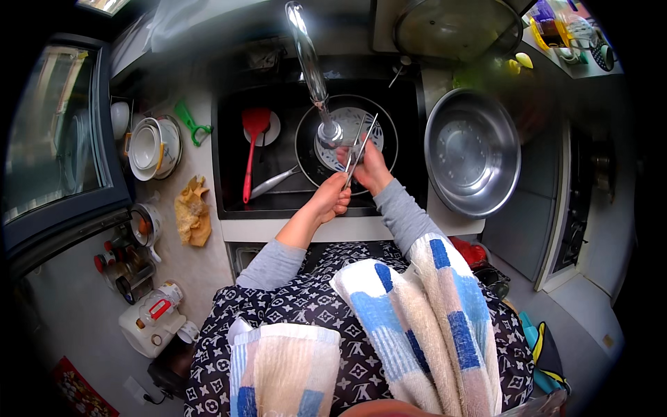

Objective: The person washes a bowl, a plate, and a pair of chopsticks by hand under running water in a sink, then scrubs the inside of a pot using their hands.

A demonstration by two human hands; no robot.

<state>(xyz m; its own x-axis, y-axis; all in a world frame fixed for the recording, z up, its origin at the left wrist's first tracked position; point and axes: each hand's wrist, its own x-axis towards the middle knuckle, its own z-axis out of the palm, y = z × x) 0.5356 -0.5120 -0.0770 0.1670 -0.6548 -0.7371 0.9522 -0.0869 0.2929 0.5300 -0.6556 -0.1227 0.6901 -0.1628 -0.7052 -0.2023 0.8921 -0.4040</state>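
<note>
My left hand [332,198] grips the near ends of a pair of metal chopsticks [371,125] over the sink [323,203]. My right hand [372,166] is closed around their middle; a small greyish thing seems to be in its fingers, too hidden to name. Clear water runs from the faucet [307,57] beside the chopsticks. Below, a white plate with a blue leaf pattern [376,127] lies in a dark frying pan [307,156], partly covered by my hands. Left of the pan, a red spatula [254,125] rests across a small white dish [275,125].
A steel basin [469,156] stands on the right counter. On the left counter are stacked bowls [148,148], a green peeler [192,122], a crumpled yellow cloth [193,213] and several jars [127,271]. An open window sash [62,135] juts in at left. A towel [417,323] hangs over my front.
</note>
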